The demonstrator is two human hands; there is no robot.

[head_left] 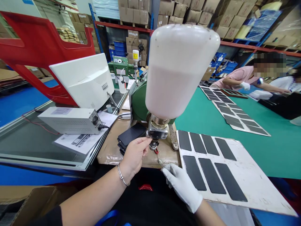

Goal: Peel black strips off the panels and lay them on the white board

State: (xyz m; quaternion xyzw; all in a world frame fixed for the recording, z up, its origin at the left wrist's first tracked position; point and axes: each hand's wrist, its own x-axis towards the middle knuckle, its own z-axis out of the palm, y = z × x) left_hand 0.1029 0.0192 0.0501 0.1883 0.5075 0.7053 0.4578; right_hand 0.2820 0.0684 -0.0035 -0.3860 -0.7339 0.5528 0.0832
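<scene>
My bare left hand [135, 153], with a bracelet at the wrist, pinches at the metal nozzle [155, 142] under a big white tank [178, 67] filled with pale liquid. What the fingers pinch is too small to name. A stack of black flat pieces [130, 135] lies just behind that hand. My right hand [181, 183], in a white glove, is closed around a thin brush-like tool [161, 162] at the near edge of the brown work surface [113, 150].
A white board [249, 175] with several black rectangular pieces [209, 169] lies at the right on the green table [277, 147]. More such boards lie farther back by two other people. At the left sit a white monitor [82, 80], a grey power unit [70, 121] and papers.
</scene>
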